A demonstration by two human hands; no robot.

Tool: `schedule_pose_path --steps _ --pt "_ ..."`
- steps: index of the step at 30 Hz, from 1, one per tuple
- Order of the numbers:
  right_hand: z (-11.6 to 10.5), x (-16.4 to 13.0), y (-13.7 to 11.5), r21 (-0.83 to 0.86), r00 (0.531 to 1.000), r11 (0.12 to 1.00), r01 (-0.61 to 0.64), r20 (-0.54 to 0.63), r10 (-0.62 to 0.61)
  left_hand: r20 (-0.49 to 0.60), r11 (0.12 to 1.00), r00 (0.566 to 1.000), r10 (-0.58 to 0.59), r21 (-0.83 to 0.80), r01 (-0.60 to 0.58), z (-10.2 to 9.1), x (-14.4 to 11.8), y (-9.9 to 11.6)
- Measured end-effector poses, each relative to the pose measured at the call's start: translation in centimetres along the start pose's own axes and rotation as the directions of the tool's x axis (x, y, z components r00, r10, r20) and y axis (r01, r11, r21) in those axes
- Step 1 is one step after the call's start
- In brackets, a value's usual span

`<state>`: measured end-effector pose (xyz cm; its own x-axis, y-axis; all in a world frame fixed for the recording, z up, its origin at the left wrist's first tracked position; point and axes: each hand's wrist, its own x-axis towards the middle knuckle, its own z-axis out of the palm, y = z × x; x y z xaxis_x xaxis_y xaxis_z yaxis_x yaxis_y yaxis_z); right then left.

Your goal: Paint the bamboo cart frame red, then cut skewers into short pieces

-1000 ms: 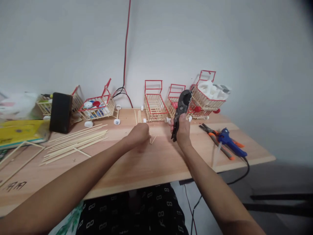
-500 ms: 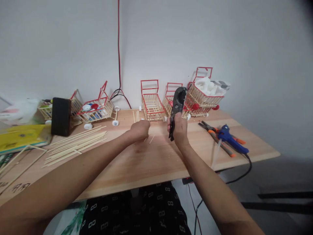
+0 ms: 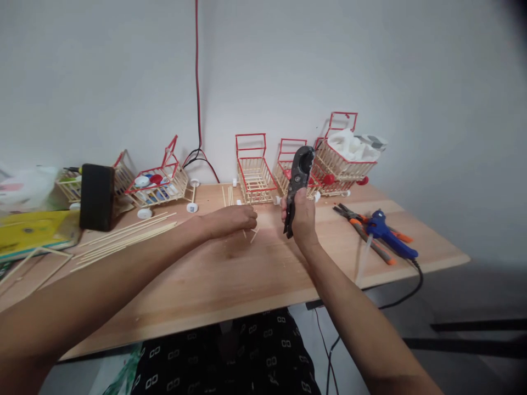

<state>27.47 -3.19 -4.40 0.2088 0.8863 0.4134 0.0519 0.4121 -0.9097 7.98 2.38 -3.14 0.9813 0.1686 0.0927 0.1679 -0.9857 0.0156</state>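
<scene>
Your left hand [image 3: 230, 219] covers most of the short sticks [image 3: 252, 235] at mid-frame, so you cannot count them. Your right hand [image 3: 302, 218] hides the cutter [image 3: 297, 178] handles. The yellow pad [image 3: 28, 233] and the counter [image 3: 255, 274] run off the left edge. The cart's [image 3: 158, 184] contents are too small to identify.

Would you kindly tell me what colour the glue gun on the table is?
The glue gun is blue, lying beside orange-handled pliers; the head view shows it.
</scene>
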Motion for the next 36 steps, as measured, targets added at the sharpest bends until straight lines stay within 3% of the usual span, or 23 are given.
schedule_pose_path --steps 6,11,20,23,25,26,28,30,33,36 --pt "0.0 0.0 -0.2 0.012 0.999 1.0 -0.014 -0.03 0.015 -0.058 0.985 0.997 -0.059 -0.165 0.049 0.6 -1.8 -0.6" --pt "0.0 -0.1 -0.3 0.001 1.0 1.0 -0.014 -0.016 0.014 -0.103 0.976 0.987 -0.124 -0.194 0.102 0.8 -2.6 -0.3" --pt "0.0 0.2 0.2 0.001 0.999 1.0 0.003 -0.046 -0.003 0.0 0.994 0.995 -0.099 0.045 0.099 0.7 -2.2 -0.5" --pt "0.0 0.1 0.0 -0.015 0.999 1.0 -0.001 -0.048 0.0 -0.01 0.983 0.984 -0.179 0.048 0.18 0.9 -2.0 -0.1" --pt "0.0 0.1 -0.1 -0.015 0.999 1.0 -0.001 -0.044 0.001 -0.105 0.946 0.941 -0.322 -0.069 0.316 0.7 -2.2 0.6" --pt "0.0 0.1 -0.1 -0.012 0.999 1.0 -0.001 -0.042 0.0 -0.163 0.901 0.892 -0.422 -0.182 0.393 0.6 -2.3 1.1" --pt "0.0 0.1 0.0 -0.011 0.999 1.0 0.0 -0.041 -0.001 -0.212 0.731 0.751 -0.625 -0.495 0.469 0.5 -2.6 2.1" --pt "0.0 0.1 0.0 -0.018 0.999 1.0 0.0 -0.044 -0.001 -0.118 0.465 0.637 -0.762 -0.784 0.412 0.7 -2.7 2.9" --pt "0.0 0.1 0.1 -0.037 0.999 0.999 0.0 -0.039 -0.002 0.073 0.083 0.55 -0.832 -0.964 0.253 1.5 -2.6 3.6" --pt "0.1 0.1 0.1 -0.065 0.999 0.998 -0.012 -0.033 0.009 0.133 -0.077 0.51 -0.85 -0.989 0.128 2.0 -2.5 3.9"
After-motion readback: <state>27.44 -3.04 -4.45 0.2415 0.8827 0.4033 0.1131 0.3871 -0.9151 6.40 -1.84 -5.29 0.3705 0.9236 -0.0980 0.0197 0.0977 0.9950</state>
